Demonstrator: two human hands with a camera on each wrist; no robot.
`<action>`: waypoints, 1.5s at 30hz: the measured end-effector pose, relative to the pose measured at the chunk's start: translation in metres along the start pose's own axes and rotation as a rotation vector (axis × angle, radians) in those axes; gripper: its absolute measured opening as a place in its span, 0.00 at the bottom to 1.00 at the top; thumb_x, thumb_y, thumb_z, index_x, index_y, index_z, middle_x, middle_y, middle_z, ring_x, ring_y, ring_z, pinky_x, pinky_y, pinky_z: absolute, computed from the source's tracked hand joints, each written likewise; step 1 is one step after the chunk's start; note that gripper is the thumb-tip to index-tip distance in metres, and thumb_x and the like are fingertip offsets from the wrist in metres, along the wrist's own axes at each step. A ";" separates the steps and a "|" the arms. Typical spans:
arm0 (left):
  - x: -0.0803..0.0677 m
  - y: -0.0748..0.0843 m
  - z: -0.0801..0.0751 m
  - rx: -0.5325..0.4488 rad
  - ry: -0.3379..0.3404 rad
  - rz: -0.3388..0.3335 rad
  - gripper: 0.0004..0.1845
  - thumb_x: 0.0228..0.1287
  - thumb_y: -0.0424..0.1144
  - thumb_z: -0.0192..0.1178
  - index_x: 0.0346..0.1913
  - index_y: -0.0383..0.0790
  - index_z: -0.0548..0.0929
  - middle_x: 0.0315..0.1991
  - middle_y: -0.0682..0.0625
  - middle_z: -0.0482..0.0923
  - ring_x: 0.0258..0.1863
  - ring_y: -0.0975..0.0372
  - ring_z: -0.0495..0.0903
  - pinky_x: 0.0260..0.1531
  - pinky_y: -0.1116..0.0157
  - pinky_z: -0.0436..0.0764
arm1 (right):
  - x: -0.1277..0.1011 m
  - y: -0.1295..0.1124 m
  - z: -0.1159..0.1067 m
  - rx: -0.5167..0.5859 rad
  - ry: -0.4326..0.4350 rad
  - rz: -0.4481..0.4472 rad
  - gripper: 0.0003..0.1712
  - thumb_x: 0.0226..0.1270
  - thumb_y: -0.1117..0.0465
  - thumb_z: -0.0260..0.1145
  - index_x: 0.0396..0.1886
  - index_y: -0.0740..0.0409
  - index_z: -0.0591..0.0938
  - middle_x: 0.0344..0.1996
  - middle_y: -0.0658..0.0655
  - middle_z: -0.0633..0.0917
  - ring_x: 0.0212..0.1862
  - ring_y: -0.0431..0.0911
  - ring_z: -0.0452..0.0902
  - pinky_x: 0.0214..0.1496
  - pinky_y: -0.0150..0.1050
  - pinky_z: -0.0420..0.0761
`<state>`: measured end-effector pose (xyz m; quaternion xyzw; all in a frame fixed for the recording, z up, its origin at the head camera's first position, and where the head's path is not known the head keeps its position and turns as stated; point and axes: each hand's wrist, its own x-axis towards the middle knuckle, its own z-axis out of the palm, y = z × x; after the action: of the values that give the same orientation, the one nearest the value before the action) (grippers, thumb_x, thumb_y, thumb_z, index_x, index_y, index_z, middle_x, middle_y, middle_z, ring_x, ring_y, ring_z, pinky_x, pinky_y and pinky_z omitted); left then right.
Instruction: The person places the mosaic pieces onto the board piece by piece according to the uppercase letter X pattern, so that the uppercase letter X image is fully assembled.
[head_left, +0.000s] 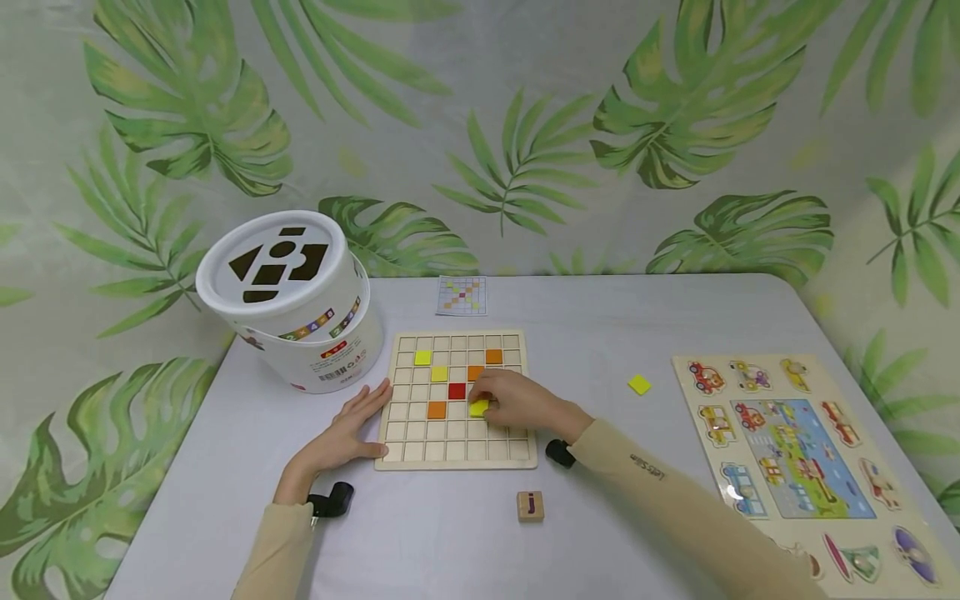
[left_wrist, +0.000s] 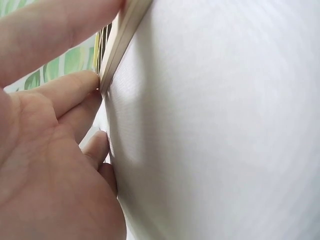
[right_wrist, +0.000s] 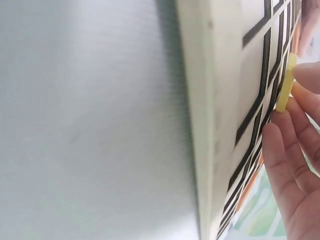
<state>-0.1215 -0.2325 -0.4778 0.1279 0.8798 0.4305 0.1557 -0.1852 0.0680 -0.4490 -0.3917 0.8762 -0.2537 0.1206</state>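
Observation:
A wooden grid board [head_left: 454,450] lies at the table's middle, with yellow, orange and red square tiles in some cells. My right hand [head_left: 517,400] rests over the board's right half and pinches a yellow tile [head_left: 478,407] against a cell just below and right of the red tile [head_left: 457,390]. In the right wrist view the yellow tile [right_wrist: 285,85] sits between my fingertips [right_wrist: 307,77] above the board [right_wrist: 220,100]. My left hand [head_left: 345,433] lies flat with straight fingers against the board's left edge; the left wrist view shows fingers [left_wrist: 65,95] touching the board's rim [left_wrist: 117,50].
A white bucket [head_left: 292,304] with a shape-sorter lid stands at the back left. A pattern card [head_left: 461,295] lies behind the board. A loose yellow tile [head_left: 639,384], a letter cube [head_left: 530,505] and a vehicle peg puzzle [head_left: 795,450] lie to the right.

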 end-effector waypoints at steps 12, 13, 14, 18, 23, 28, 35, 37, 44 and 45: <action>-0.001 0.002 -0.002 0.011 -0.009 0.021 0.49 0.43 0.33 0.67 0.70 0.42 0.52 0.71 0.53 0.41 0.68 0.51 0.33 0.59 0.41 0.37 | -0.001 -0.001 -0.001 -0.006 -0.007 0.038 0.13 0.55 0.68 0.61 0.40 0.53 0.82 0.39 0.45 0.79 0.39 0.39 0.71 0.43 0.31 0.73; -0.001 0.002 -0.002 0.008 -0.010 0.020 0.49 0.43 0.33 0.67 0.70 0.42 0.52 0.71 0.53 0.41 0.68 0.52 0.32 0.59 0.41 0.36 | -0.004 0.000 -0.004 0.005 0.000 0.048 0.13 0.55 0.67 0.61 0.41 0.53 0.82 0.39 0.45 0.79 0.38 0.38 0.71 0.42 0.30 0.73; -0.001 0.002 -0.002 0.006 -0.011 0.020 0.49 0.43 0.33 0.67 0.70 0.42 0.52 0.71 0.53 0.41 0.68 0.52 0.33 0.59 0.41 0.36 | -0.008 0.002 -0.007 0.021 0.007 0.058 0.13 0.56 0.67 0.61 0.41 0.53 0.82 0.39 0.45 0.79 0.38 0.39 0.71 0.41 0.31 0.73; -0.001 0.003 -0.002 -0.007 -0.010 0.023 0.49 0.43 0.32 0.67 0.70 0.42 0.52 0.71 0.54 0.41 0.68 0.52 0.33 0.59 0.42 0.36 | -0.030 0.011 -0.019 0.088 0.033 0.063 0.13 0.55 0.68 0.61 0.42 0.55 0.81 0.38 0.47 0.80 0.33 0.39 0.71 0.35 0.31 0.74; -0.001 0.001 -0.001 0.003 -0.008 0.020 0.49 0.43 0.33 0.67 0.70 0.43 0.52 0.71 0.54 0.41 0.68 0.52 0.33 0.59 0.42 0.36 | -0.067 0.029 -0.032 0.154 0.060 0.045 0.13 0.55 0.70 0.61 0.42 0.59 0.80 0.37 0.52 0.81 0.32 0.41 0.72 0.32 0.31 0.75; -0.001 -0.001 -0.001 0.010 -0.007 0.020 0.49 0.44 0.34 0.67 0.70 0.43 0.52 0.71 0.54 0.41 0.68 0.52 0.33 0.59 0.41 0.36 | -0.106 0.049 -0.038 0.151 0.085 0.072 0.13 0.55 0.70 0.61 0.41 0.57 0.80 0.36 0.51 0.81 0.34 0.39 0.72 0.32 0.32 0.76; -0.002 -0.001 -0.001 0.005 -0.009 0.021 0.49 0.44 0.34 0.67 0.70 0.43 0.52 0.71 0.54 0.41 0.68 0.52 0.33 0.58 0.41 0.36 | -0.149 0.062 -0.034 0.191 0.058 0.108 0.16 0.50 0.74 0.64 0.38 0.55 0.80 0.35 0.49 0.80 0.34 0.41 0.72 0.34 0.33 0.76; -0.002 0.000 -0.001 0.010 -0.010 0.022 0.49 0.44 0.35 0.67 0.70 0.43 0.52 0.71 0.54 0.41 0.68 0.52 0.32 0.58 0.41 0.35 | -0.157 0.063 -0.031 0.200 0.036 0.104 0.18 0.48 0.76 0.64 0.37 0.53 0.80 0.35 0.47 0.80 0.35 0.42 0.72 0.36 0.34 0.76; -0.001 0.002 -0.002 0.009 -0.013 0.020 0.48 0.45 0.34 0.67 0.70 0.43 0.52 0.71 0.54 0.41 0.68 0.52 0.32 0.58 0.40 0.36 | -0.163 0.065 -0.024 0.155 0.024 0.054 0.19 0.47 0.77 0.64 0.35 0.51 0.80 0.36 0.44 0.78 0.38 0.40 0.73 0.41 0.36 0.77; -0.001 0.002 -0.002 0.007 -0.014 0.020 0.48 0.45 0.34 0.67 0.70 0.43 0.52 0.71 0.54 0.41 0.68 0.52 0.33 0.58 0.41 0.36 | -0.162 0.065 -0.024 0.148 0.028 0.055 0.19 0.47 0.76 0.65 0.35 0.51 0.80 0.36 0.44 0.77 0.38 0.40 0.73 0.41 0.36 0.77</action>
<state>-0.1211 -0.2331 -0.4749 0.1400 0.8788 0.4282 0.1573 -0.1275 0.2342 -0.4619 -0.3541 0.8670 -0.3197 0.1440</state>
